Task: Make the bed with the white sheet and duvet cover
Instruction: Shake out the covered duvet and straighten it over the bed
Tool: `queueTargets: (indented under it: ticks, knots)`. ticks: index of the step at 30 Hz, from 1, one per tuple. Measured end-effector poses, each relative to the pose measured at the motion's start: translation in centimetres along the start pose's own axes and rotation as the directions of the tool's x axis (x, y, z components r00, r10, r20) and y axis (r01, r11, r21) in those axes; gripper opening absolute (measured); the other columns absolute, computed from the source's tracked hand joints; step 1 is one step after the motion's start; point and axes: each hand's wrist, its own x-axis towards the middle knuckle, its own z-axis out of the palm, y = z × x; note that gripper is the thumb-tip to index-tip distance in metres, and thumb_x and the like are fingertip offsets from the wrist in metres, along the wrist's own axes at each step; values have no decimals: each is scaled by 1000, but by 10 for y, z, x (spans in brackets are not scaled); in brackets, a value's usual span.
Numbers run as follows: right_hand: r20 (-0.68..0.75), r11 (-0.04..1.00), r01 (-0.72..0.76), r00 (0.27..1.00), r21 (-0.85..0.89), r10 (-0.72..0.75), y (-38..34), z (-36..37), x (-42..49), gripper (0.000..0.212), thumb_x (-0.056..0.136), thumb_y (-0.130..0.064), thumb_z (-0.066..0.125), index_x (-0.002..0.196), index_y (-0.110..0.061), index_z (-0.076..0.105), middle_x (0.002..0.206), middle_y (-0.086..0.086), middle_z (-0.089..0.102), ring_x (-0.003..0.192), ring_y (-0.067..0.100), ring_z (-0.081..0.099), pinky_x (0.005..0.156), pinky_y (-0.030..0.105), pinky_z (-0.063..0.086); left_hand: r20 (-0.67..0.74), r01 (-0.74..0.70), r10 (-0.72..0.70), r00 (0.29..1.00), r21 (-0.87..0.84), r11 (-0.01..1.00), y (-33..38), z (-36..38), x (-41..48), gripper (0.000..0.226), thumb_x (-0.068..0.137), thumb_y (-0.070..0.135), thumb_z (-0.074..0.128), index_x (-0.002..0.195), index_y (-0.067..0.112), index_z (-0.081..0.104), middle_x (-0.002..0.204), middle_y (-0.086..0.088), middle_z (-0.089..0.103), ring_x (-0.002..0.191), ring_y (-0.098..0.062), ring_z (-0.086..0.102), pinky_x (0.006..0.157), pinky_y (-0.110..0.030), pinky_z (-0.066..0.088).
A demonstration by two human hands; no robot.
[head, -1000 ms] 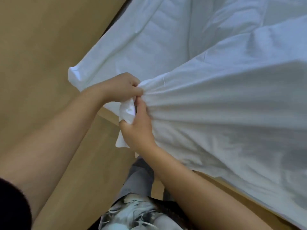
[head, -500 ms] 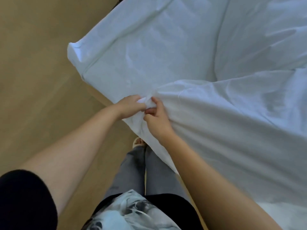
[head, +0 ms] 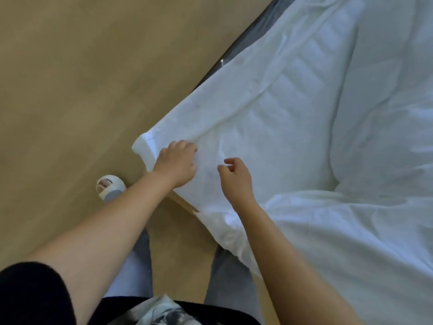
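The white sheet lies over the mattress, its corner at the near left. My left hand rests on the sheet just inside that corner, with its fingers curled into the fabric where a crease starts. My right hand hovers a little to the right above the sheet, its fingers loosely curled and holding nothing. The white duvet cover lies heaped across the bed's near right, hanging over the edge by my right forearm.
A strip of the wooden bed frame shows under the sheet's near edge. My foot in a white slipper stands on the wooden floor beside the corner. A dark grey edge runs along the bed's far side.
Both hands let go of the bunched duvet cover, which now lies on the bed. They have moved apart to the sheet at the mattress corner, and the view has tilted down and left.
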Motion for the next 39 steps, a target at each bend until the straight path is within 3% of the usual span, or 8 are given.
queueTargets:
  ticks: [6,10,13,18,22,27,32,39]
  knots:
    - [-346,1000,-24,938,18,29,-97,87,85,24,87,-34,59,82,-13,50,76,-5,48,68,12,48,61,25,38,165,-216,238,957,-141,966,-71,-40,29,39,92,22,46,131,17,46,127,-3,50,120,-23,44,95,-36,40]
    - [-543,947,-265,830,-180,129,-127,88,124,73,79,-59,63,122,-5,42,122,9,43,111,25,46,76,32,40,257,-209,261,930,-213,954,-103,-74,38,30,94,22,42,121,19,52,123,2,55,107,-19,51,81,-30,40]
    - [-594,902,-334,796,-273,116,-145,78,157,70,83,-55,61,125,-3,40,128,12,42,118,28,44,82,36,43,281,-209,262,923,-204,956,-113,-108,55,27,93,23,42,116,21,55,118,3,58,101,-22,55,85,-36,46]
    - [-472,909,-397,830,-124,298,-168,55,190,26,96,-14,42,117,-5,52,126,14,54,116,32,52,89,34,42,325,-220,276,904,-200,955,-106,-165,115,20,89,19,47,104,17,61,102,-2,64,94,-24,58,84,-41,49]
    - [-180,985,-120,979,-126,96,-202,84,175,26,101,-19,34,83,-8,49,99,19,57,94,32,53,76,34,36,264,-145,224,938,-286,947,-82,-211,192,11,86,16,52,90,19,62,92,0,65,91,-25,60,81,-36,49]
    - [144,949,-222,956,-223,257,-217,40,187,31,97,-35,47,76,-11,49,79,7,53,76,23,53,67,32,38,300,-196,240,923,-171,966,-47,-268,276,10,87,14,49,89,19,58,97,-4,64,91,-23,58,77,-32,47]
    - [-339,952,-257,892,166,299,-278,-36,271,33,91,-34,53,68,-17,38,67,-2,42,61,13,40,55,28,32,392,-307,319,863,-93,947,10,-298,341,14,88,20,49,96,18,61,99,-1,63,94,-23,58,85,-37,50]
    - [-568,917,-351,722,192,395,-323,-131,403,26,89,-36,55,93,-12,48,98,5,48,87,22,49,71,31,38,570,-437,395,720,-70,897,83,-339,454,11,89,20,47,94,19,58,98,0,63,90,-21,58,81,-37,51]
